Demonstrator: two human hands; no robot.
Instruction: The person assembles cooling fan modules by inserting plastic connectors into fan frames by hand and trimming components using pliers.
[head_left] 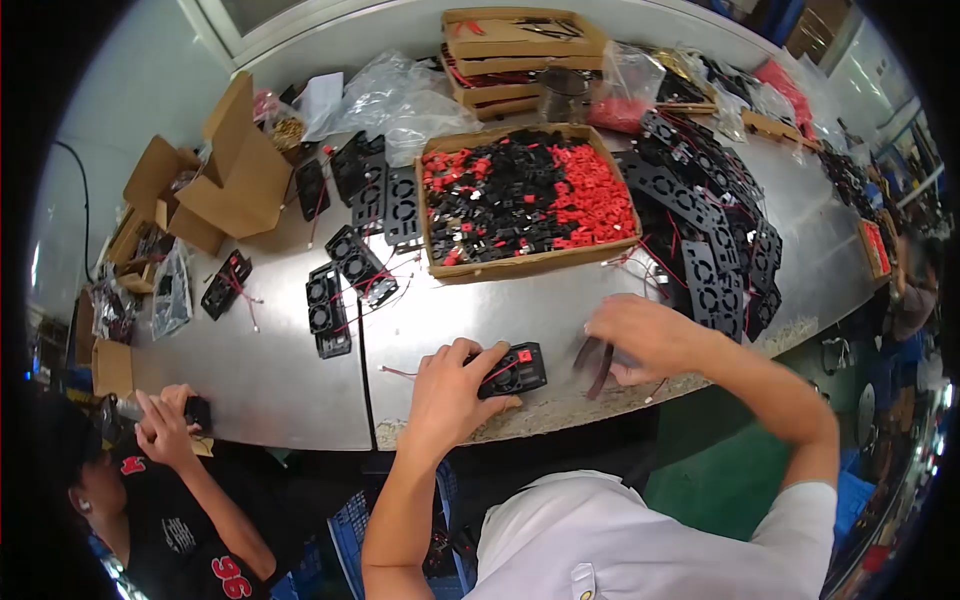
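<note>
Near the front edge of the metal table, my left hand point(452, 390) grips a black fan assembly point(513, 370) with a red piece on its top and thin wires trailing left. To its right, my right hand point(640, 335) is curled around a dark, curved tool point(598, 368), blurred by motion, which looks like pliers or cutters. The tool is apart from the fan assembly. Behind both hands stands a cardboard tray point(535, 263) of small black and red parts.
More fan units point(357, 262) with wires lie left of the tray; black fan panels point(705, 285) are heaped at right. Open cardboard boxes point(235, 185) and a co-worker's hands point(168, 425) are at left. Stacked trays point(520, 60) and plastic bags point(390, 100) line the back.
</note>
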